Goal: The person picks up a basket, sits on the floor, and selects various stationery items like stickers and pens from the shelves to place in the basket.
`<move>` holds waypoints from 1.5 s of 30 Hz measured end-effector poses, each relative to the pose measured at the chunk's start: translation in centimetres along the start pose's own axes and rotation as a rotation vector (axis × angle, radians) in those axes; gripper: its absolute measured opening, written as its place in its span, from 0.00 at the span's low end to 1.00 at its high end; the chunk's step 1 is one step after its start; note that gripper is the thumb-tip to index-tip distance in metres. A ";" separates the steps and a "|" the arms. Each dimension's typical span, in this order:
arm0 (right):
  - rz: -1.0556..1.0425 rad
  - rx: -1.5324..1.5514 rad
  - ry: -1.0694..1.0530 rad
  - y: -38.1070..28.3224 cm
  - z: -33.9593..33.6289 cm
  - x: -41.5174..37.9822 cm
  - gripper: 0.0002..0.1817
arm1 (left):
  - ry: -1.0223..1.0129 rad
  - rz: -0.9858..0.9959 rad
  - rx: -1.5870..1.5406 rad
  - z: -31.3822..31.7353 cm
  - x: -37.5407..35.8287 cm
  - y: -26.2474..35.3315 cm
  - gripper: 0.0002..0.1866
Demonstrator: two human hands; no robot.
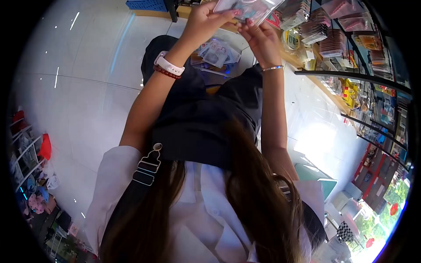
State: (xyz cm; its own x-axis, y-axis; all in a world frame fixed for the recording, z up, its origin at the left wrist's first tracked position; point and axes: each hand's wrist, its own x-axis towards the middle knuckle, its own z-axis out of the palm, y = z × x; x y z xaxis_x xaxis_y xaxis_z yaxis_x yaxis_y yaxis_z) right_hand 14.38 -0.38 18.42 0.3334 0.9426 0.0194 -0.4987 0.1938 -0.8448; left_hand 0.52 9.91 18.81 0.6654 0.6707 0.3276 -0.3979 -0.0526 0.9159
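At the top edge of the head view is a clear plastic packet with pale, coloured printing inside; its upper part is cut off. My left hand is closed on its left side, the thumb lying across the front. At the lower edge, my right hand pinches the packet between thumb and fingers. Below them, between my knees, several more clear packets with printed pictures lie in a pile. What they rest on is mostly hidden.
On the right, a black-framed display rack holds many hanging packets. A blue basket stands at the top left. Shelves with mixed goods are at the far left. A pale green box or stool is behind my right arm.
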 end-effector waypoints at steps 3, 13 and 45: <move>0.157 -0.017 0.253 7.8 -5.3 -1.8 0.10 | 0.103 -0.309 0.034 -1.7 -3.0 -9.9 0.17; 0.301 -1.200 0.438 22.1 -14.3 -5.0 0.18 | 0.171 -0.442 0.940 -4.3 -11.9 -23.7 0.23; 0.712 -0.939 0.220 26.5 -17.9 -5.0 0.18 | -0.542 -0.566 1.234 -3.4 -14.1 -22.6 0.09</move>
State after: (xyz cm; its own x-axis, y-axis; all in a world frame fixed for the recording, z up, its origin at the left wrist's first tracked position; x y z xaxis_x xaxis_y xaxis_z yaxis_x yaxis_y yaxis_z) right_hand 13.83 -4.78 -13.68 0.3946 0.6730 -0.6256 0.1211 -0.7130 -0.6906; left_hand -2.04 4.19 -7.28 0.8079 0.4768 -0.3462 0.5893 -0.6567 0.4707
